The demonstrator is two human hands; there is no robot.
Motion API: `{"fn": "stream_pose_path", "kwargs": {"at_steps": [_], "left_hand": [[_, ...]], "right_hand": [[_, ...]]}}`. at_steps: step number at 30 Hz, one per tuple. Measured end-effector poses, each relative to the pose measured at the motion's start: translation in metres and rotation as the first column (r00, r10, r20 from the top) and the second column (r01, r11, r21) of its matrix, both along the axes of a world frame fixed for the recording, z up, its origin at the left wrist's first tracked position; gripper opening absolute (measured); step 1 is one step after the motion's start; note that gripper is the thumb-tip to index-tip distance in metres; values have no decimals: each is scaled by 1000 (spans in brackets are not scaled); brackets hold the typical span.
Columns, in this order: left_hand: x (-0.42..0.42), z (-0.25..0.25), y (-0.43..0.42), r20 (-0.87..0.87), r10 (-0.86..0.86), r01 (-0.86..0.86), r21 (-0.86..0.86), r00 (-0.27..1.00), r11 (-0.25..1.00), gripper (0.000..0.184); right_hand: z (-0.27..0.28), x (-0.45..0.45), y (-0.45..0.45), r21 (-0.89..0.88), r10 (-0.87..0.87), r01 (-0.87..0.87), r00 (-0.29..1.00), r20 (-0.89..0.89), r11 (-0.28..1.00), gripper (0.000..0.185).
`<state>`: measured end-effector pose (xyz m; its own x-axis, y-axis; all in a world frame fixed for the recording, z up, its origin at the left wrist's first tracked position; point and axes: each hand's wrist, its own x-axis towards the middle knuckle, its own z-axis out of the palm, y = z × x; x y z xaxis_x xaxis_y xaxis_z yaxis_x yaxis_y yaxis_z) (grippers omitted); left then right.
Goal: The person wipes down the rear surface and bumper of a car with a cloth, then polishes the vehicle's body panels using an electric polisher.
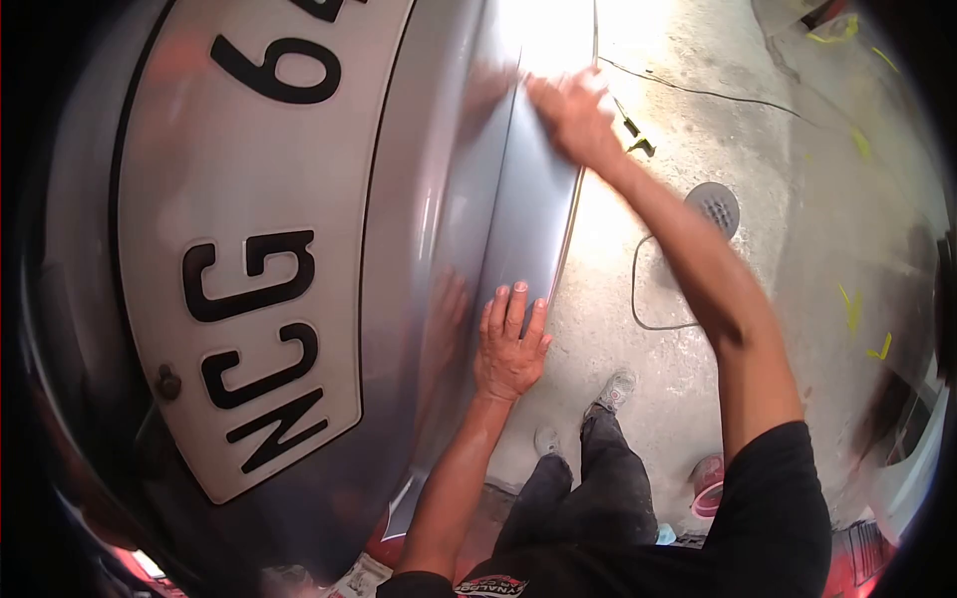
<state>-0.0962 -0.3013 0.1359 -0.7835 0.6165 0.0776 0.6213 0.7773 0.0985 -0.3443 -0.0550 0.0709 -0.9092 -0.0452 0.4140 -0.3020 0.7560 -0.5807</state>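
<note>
My left hand (511, 344) lies with its fingers spread on the lower part of a silver-grey car panel (528, 199). Higher up, my right hand (575, 110) is at the panel's edge, its fingers bent and blurred by motion; whether anything is between them I cannot make out. Glare whitens the panel around it. Left of the panel is the car's licence plate (249, 209), with black characters on a pale ground.
On the concrete floor (618, 269) are a dark cable (718, 95), a yellow-green and black object (638, 138), a round grey disc (712, 210) and a pink bucket (708, 486). My shoes (617, 391) stand below the panel. Yellow marks show on plastic sheeting at the right.
</note>
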Motion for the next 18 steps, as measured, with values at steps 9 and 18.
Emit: {"fn": "stream_pose_path", "kwargs": {"at_steps": [9, 18], "left_hand": [[1, 1, 2, -13, -13, 13, 24, 1000, 1000, 44], [0, -4, 0, -10, -16, 17, 33, 1000, 999, 41]], "right_hand": [[17, 44, 6, 13, 136, -139, 983, 120, 990, 54], [-31, 241, -127, -822, -86, 294, 953, 290, 488, 65]]}}
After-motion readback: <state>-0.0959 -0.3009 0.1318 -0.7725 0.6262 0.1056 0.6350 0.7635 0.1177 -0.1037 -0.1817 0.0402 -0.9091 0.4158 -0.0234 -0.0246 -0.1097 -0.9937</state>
